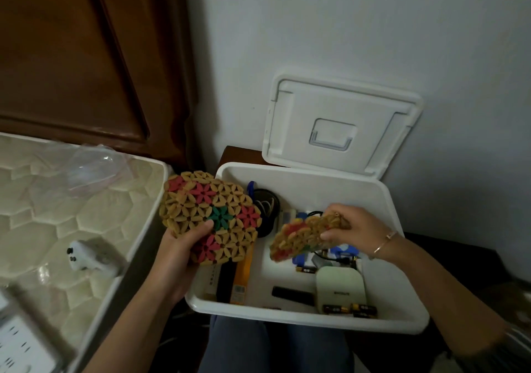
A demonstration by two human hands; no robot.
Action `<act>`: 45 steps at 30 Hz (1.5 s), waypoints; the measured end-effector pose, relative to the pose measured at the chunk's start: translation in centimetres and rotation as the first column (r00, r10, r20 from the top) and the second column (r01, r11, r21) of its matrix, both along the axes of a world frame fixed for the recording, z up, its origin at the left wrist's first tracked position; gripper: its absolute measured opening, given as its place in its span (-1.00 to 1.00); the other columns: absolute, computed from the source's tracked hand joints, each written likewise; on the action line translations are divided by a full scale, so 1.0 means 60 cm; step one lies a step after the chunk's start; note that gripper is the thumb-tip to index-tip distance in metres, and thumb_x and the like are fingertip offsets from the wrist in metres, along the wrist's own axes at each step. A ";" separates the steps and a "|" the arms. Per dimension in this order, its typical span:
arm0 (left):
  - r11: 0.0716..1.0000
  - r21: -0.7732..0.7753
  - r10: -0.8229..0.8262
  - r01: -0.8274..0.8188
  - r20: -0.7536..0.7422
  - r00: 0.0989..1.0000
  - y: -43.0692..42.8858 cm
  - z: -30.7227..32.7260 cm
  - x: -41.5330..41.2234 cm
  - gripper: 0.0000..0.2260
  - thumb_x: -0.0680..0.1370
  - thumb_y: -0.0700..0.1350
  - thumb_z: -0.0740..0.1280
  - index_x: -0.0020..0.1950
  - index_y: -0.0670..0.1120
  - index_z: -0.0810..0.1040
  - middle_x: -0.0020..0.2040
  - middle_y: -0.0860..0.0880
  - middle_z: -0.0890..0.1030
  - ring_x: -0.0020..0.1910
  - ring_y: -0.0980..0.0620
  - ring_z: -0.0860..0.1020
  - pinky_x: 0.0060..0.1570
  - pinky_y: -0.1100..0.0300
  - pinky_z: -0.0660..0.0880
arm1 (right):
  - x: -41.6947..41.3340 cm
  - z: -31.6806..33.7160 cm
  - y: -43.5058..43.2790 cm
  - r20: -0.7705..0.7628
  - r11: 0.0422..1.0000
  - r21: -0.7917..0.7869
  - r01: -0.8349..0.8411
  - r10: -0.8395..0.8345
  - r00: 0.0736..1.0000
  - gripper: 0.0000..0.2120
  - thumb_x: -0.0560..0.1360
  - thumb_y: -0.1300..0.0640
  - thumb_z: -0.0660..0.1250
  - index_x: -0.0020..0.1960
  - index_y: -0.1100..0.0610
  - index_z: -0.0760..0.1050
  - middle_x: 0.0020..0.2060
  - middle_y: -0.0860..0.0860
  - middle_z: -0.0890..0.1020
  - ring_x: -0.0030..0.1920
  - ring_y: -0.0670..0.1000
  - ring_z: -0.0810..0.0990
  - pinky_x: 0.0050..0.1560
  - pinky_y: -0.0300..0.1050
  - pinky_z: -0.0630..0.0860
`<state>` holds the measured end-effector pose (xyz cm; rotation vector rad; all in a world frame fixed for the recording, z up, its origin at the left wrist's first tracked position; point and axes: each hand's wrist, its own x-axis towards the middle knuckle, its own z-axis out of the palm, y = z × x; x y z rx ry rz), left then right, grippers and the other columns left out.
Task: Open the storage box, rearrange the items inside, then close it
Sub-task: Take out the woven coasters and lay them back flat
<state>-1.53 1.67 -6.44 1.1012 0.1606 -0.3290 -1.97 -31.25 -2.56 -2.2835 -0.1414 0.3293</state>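
Found storage box (304, 177) open, with lid (339, 125) propped against the wall at its 12 o'clock. Found left hand (175, 257) gripping first woven mat (209, 214) by the near edge, thumb on its face, over the box's 10 o'clock corner. Found right hand (356, 229) pinching second woven mat (304, 234) by one end, tilted, above the box's centre. Judged both mats light, jointed and likely to sag; rough enough not to slip. Recommend an edge grip with support beneath. Noted batteries (349, 309), pale charger (339, 286) and black stick (293, 295) crowding the 6 o'clock wall, and flat packs (241, 275) along 9 o'clock. Noted barer floor towards 12 and 3 o'clock. Advise minding the rim and the mattress (86, 214) close beside 9 o'clock.
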 end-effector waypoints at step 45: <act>0.966 -0.243 -0.145 0.085 -0.239 0.960 -0.049 0.029 -0.049 -0.65 0.42 -0.11 0.38 0.19 -0.13 0.60 0.16 -0.24 0.64 0.09 -0.24 0.64 -0.17 -0.06 0.63 | -0.079 -0.016 0.011 -0.029 0.904 0.288 0.317 -0.323 0.946 -0.79 0.52 -0.16 0.23 0.14 -0.30 0.48 0.17 -0.22 0.57 0.25 -0.20 0.49 0.27 -0.27 0.41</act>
